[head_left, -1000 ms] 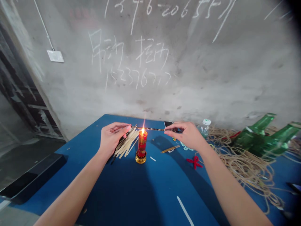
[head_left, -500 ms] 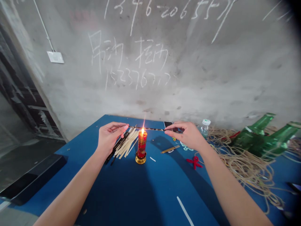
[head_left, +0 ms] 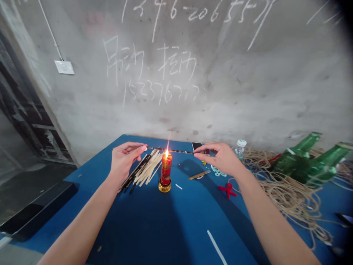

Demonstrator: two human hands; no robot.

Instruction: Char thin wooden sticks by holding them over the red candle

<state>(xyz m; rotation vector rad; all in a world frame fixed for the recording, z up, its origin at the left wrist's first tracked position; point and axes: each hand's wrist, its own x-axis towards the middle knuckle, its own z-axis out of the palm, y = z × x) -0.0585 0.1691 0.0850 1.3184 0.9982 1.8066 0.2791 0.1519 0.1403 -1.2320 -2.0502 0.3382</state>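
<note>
Between my two hands a thin dark stick (head_left: 180, 151) is stretched level, its middle at the flame of a lit red candle (head_left: 166, 170). My left hand (head_left: 126, 158) pinches one end between thumb and fingers. The other end sits in the pinch of my right hand (head_left: 216, 155). Upright in a gold base, the candle stands on the blue table (head_left: 143, 221). Just left of it lies a pile of pale and blackened flat sticks (head_left: 146, 170), partly behind my left hand.
On the right are tangled cord (head_left: 289, 202), green glass bottles (head_left: 306, 154) and a small clear bottle (head_left: 241, 150). A red twisted piece (head_left: 228, 190) and a brown strip (head_left: 199, 175) lie nearer the middle. At left rests a black box (head_left: 41, 209); a grey wall (head_left: 234, 92) rises behind.
My left hand has shifted slightly left, and more of the stick shows beside its fingertips. The right hand is almost still; the candle burns in the same place.
</note>
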